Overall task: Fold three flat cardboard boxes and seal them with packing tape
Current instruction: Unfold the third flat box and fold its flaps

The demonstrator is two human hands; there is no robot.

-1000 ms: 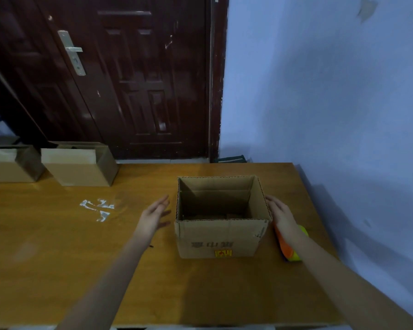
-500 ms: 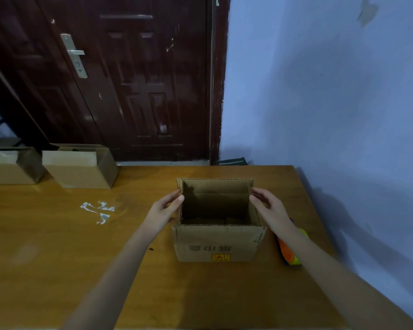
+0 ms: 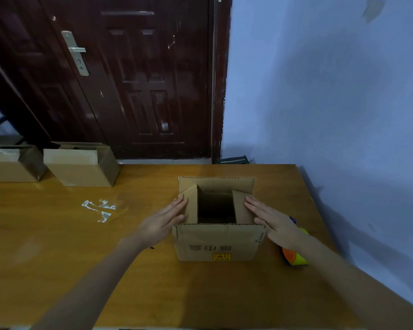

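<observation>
Fingers (image 3: 178,206) of the left hand (image 3: 162,222) straight and flat, pressing the left short flap (image 3: 190,206) inward and down; fingers (image 3: 254,206) of the right hand (image 3: 275,225) equally straight, pressing the right short flap (image 3: 242,207) the same way. Nothing gripped or pinched by either, only palm-and-finger pressure on card.

Box in hand (image 3: 218,241) upright on the counter (image 3: 57,246), a little toward 3 o'clock from centre, near the wall side. Both short flaps tilted in but not yet level, dark opening showing between them. Long flap at 12 o'clock (image 3: 216,183) upright; near long flap at 6 o'clock upright too, with printed characters and a yellow label on the front face. Two other boxes (image 3: 81,167) far off at 10 o'clock, side by side by the door; sealed or not, cannot tell from here. Tape dispenser (image 3: 295,257), orange and yellow-green, lying on the counter just beside the box at 4 o'clock, partly hidden under the right forearm.

Step judged as closing the top of the third box, minor flaps first. Next move probably: flatten both short flaps fully, bring the two long flaps over to meet at the middle, hold the seam with one hand, reach to 4 o'clock for the dispenser. Risk: short flaps springing up once released.
</observation>
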